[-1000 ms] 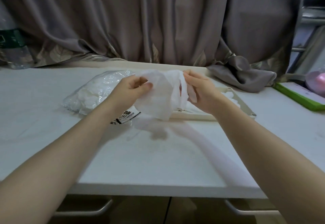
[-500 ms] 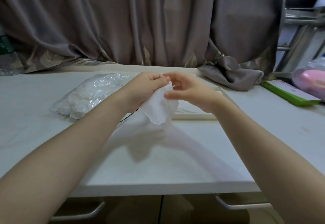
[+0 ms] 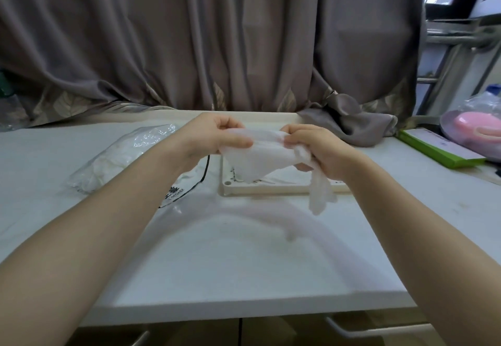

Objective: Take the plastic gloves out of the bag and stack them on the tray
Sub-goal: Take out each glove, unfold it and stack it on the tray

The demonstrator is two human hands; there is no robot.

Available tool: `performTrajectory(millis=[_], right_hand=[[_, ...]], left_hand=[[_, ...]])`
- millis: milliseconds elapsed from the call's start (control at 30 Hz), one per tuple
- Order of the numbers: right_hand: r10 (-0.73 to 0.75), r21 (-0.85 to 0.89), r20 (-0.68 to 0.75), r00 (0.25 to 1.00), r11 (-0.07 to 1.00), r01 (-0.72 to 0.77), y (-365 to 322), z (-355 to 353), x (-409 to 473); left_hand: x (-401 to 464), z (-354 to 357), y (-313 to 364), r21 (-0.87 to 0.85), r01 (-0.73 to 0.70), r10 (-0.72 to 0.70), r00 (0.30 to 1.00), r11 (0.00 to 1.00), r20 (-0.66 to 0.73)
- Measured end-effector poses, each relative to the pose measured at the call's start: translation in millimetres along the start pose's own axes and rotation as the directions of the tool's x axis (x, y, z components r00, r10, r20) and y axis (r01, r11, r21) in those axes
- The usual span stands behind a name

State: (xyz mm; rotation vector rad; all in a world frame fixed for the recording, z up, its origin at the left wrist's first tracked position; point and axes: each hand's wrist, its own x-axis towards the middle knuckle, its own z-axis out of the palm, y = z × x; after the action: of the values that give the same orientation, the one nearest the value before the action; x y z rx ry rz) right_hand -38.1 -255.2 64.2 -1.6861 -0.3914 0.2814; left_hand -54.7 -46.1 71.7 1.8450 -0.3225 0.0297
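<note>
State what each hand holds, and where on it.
Both grip one plastic glove above the tray: left hand at its left end, right hand at its right end.

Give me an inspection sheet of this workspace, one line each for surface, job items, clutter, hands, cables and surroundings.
Surface: white table, with drawer handles below its front edge.
Job's things: plastic glove held stretched in the air above the tray; bag of gloves lying left of the tray; whether gloves already lie in the tray, cannot tell.
Clutter: green-edged box and a pink item in clear wrap at the right.
Hands: left hand and right hand each grip one end of the glove.
Cables: nothing seen.
Surroundings: grey-brown curtain behind the table, its end bunched on the tabletop; window frame at upper right.
</note>
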Motion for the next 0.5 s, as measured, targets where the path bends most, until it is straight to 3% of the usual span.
performTrajectory(millis=[100,167,267,400,500], right_hand=[[0.125,0.182,0.085,0.989,0.973,-0.139,3.9,-20.8,-5.8],[0.153,0.215,0.169,0.974,0.958,-0.188,5.9,-29.9,-6.7],[0.133,0.050,0.217,0.967,0.988,-0.147,8.5,-33.0,0.2],[-0.139,-0.054,0.197,0.971,0.987,0.152,-1.8,-18.9,7.3],[-0.232,-0.117,0.105,0.967,0.963,0.243,-12.4,-10.7,12.2]], left_hand=[[7.3,5.3,1.7,-0.341,0.011,-0.009,1.000,0.940,0.006],[12.2,11.5,5.4,-0.448,0.014,-0.004,1.000,0.894,0.024],[20.1,21.2,13.9,-0.393,0.022,0.010,0.997,0.919,0.079],[30.5,30.4,30.1,-0.297,0.006,0.022,0.996,0.955,0.089],[37.4,33.6,40.8,-0.261,-0.012,0.028,0.998,0.965,0.058]])
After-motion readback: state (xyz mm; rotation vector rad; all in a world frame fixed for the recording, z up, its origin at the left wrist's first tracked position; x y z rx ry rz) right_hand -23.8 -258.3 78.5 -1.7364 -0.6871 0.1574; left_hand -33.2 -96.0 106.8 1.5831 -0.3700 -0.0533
